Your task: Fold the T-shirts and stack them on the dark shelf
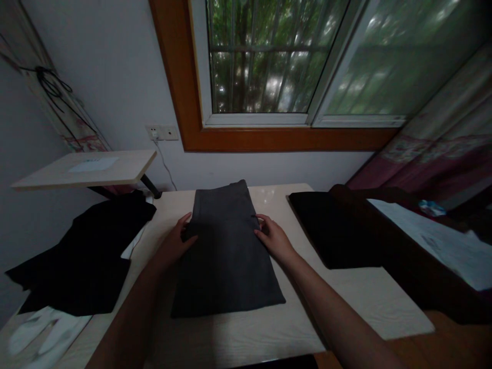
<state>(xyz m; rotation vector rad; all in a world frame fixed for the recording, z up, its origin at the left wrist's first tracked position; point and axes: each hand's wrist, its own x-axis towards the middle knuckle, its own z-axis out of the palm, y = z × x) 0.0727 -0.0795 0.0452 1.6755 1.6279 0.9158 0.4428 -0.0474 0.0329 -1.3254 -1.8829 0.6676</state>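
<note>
A folded dark grey cloth (230, 261) lies mid-way across the tabletop (261, 335). The left hand (179, 244) is at its ten o'clock edge, the right hand (274, 239) at two; fingers on both curl loosely, but whether they pinch it I cannot tell. Black clothes (88, 256) lie at nine o'clock, folded black cloth (338, 230) at three.
</note>
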